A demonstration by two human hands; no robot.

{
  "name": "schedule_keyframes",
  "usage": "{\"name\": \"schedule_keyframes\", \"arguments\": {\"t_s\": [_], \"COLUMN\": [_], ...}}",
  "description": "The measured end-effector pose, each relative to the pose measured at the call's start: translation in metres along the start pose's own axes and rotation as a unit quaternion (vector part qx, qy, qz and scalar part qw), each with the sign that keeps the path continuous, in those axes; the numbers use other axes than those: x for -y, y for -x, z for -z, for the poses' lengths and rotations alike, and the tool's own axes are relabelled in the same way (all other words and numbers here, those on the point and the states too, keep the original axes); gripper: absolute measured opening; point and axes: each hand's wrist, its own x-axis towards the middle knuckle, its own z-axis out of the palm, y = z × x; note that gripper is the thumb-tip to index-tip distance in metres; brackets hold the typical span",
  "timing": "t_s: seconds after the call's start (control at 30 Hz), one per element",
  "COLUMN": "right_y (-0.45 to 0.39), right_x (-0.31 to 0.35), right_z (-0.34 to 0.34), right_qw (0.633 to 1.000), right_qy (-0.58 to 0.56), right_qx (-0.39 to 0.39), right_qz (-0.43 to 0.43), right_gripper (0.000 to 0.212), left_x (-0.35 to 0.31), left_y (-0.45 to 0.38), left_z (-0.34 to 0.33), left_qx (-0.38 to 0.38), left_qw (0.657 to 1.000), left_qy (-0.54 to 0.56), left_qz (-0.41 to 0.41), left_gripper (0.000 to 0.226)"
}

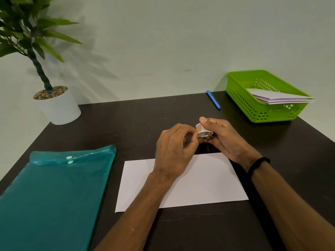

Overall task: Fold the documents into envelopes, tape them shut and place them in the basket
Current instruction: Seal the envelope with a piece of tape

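Dark table [137, 120] fills the view, its far edge running against the pale wall from nine o'clock across to two. Big teal plastic folder [54, 196] lies flat at eight o'clock, snap flap closed, its lower part running off the bottom of the view. White folded envelope [199, 183] sits dead centre toward six o'clock, flat, both forearms crossing over it. Up at two o'clock, the green basket [253, 113] stands at the table's far right corner, and in it a small stack of folded envelopes [277, 98] leans on the right rim, tips poking past it. At ten o'clock, a white plant pot [59, 109] perches on the far left corner. Right hand [223, 136] curls around a small tape roll [203, 130], thumb on top, held above the table just beyond the envelope's far edge. Left hand [174, 147] pinches at the roll's edge with fingertips curled tight. Blue pen [213, 99] lies at one o'clock, just beside the basket. Bare tabletop runs between folder and envelope.
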Motion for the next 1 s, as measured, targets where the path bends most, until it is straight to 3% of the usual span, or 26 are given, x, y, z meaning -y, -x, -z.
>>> {"name": "schedule_keyframes", "arguments": {"t_s": [0.17,0.43,0.8,1.0], "right_y": [0.0,-0.0003,-0.0037,-0.0061], "right_x": [0.0001,-0.0005,-0.0053,-0.0074], "right_z": [0.0003,-0.0003,0.0031,0.0045], "right_qw": [1.0,1.0,1.0,1.0], "right_qy": [0.009,0.017,0.018,0.023], "right_qx": [0.01,0.013,0.002,-0.016], "right_qz": [0.005,0.006,-0.002,0.001], "right_gripper": [0.062,0.061,0.04,0.039], "left_x": [-0.0009,0.0002,0.0008,0.0046], "left_y": [-0.0008,-0.0018,-0.0023,-0.0026], "left_z": [-0.0009,-0.0006,0.0017,-0.0004], "left_qx": [0.015,0.013,0.007,-0.008], "left_qw": [1.0,0.999,0.998,0.996], "left_qy": [0.005,0.02,0.022,0.049], "left_qz": [0.009,0.031,0.066,0.075], "left_gripper": [0.012,0.019,0.01,0.012]}}
